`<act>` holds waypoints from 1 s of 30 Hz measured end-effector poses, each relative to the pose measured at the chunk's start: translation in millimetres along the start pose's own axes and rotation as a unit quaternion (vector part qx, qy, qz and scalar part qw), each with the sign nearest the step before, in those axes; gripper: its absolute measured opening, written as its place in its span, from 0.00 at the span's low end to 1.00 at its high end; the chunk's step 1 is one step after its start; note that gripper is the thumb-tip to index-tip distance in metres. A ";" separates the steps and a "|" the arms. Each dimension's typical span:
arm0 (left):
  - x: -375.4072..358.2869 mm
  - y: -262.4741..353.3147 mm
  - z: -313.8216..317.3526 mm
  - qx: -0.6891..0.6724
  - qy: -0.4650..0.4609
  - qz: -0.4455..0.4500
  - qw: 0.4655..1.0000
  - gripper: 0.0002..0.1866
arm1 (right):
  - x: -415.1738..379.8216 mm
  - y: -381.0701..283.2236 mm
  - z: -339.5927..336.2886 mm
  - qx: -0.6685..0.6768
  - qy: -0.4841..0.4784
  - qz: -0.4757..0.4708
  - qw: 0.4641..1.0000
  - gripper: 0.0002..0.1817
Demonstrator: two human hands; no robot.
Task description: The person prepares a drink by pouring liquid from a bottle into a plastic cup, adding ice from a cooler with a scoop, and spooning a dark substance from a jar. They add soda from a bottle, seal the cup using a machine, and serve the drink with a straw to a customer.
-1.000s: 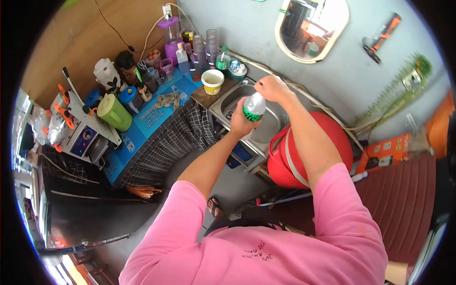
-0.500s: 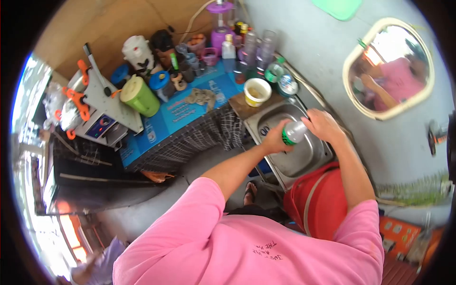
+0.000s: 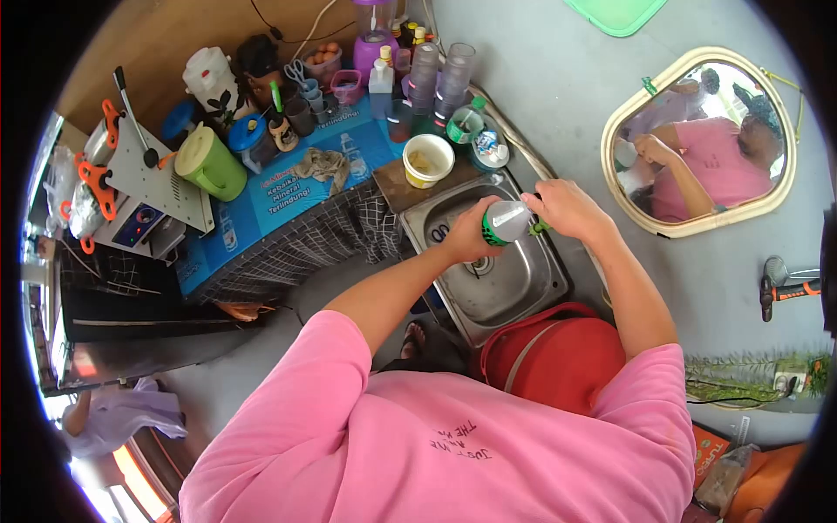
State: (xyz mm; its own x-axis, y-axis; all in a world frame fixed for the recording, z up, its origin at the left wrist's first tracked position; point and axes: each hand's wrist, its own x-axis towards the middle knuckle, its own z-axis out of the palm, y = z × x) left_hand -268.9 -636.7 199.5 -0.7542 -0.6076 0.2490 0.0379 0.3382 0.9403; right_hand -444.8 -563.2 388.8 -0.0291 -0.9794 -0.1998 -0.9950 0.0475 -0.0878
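Observation:
Over the steel sink (image 3: 493, 301), my left hand (image 3: 471, 230) is wrapped round the body of a clear plastic bottle (image 3: 507, 222) with a green label. The bottle lies tilted, its neck end toward my right hand (image 3: 562, 207). The fingers of my right hand are closed at that end; a cap there cannot be made out. A small bit of green shows just below those fingers. Beyond the sink stand a white and yellow tub (image 3: 428, 161) on a brown board and another green-labelled bottle (image 3: 465, 122).
A red bin (image 3: 567, 362) stands against the sink's near side. The blue-covered counter (image 3: 292, 187) holds a green jug (image 3: 209, 163), a cloth (image 3: 321, 167) and tall stacked cups (image 3: 425, 77). A mirror (image 3: 702, 144) hangs at the right. Another person (image 3: 131, 414) is at lower left.
The camera view has shifted, so the sink and counter sit further left. Both hands remain on the bottle over the sink. More of the other person shows at lower left.

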 end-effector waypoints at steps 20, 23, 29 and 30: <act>-7.6 -2.8 35.5 0.022 -0.015 0.022 0.999 0.52 | -30.2 -8.8 3.9 -0.047 -0.080 0.160 0.983 0.25; -12.3 -2.6 34.0 0.020 -0.012 0.015 1.000 0.52 | -37.6 -1.1 15.8 -0.021 -0.029 0.095 0.995 0.26; -20.1 9.4 26.0 0.019 0.000 0.019 1.000 0.52 | -57.8 -8.9 2.0 0.038 0.019 0.026 0.999 0.20; -21.4 13.7 23.7 0.022 0.009 0.019 1.000 0.52 | -59.1 -9.3 -1.3 0.050 0.013 0.021 0.998 0.18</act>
State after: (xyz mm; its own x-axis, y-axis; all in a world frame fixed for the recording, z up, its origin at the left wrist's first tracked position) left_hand -267.7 -602.1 201.6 -0.7413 -0.6061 0.2883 0.0365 0.3926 0.9190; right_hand -433.9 -506.0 402.7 -0.0752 -0.9808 -0.1797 -0.9783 0.1074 -0.1770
